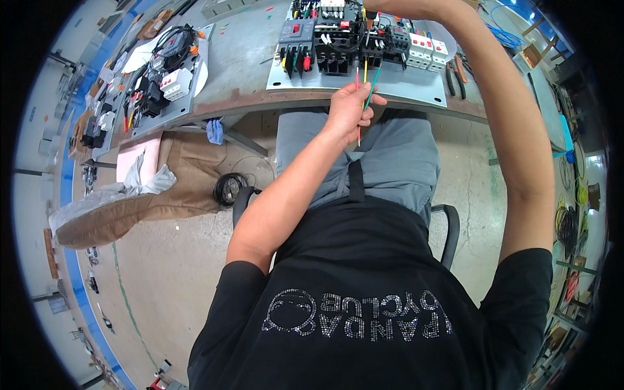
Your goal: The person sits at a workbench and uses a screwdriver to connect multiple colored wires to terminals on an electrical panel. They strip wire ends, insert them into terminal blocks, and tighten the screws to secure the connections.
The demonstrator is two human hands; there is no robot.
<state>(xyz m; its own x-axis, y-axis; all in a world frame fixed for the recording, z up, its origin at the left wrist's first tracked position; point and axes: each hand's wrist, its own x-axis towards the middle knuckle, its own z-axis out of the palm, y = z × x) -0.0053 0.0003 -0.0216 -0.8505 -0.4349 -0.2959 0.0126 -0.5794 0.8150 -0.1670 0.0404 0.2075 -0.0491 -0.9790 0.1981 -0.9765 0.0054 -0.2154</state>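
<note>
Left grip (350, 109) around coloured wires (373, 87), right arm (523, 123) in a wide bend.

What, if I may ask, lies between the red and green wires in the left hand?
A yellow wire, showing beyond the left hand in the head view.

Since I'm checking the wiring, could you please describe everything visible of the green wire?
The green wire is thin, nearly straight and plastic-coated by its look. Held in the grip of the left hand, it slants up and to the right, overlapping the metal plate in view, beside the yellow wire. Whether its upper end touches anything is unclear.
</note>
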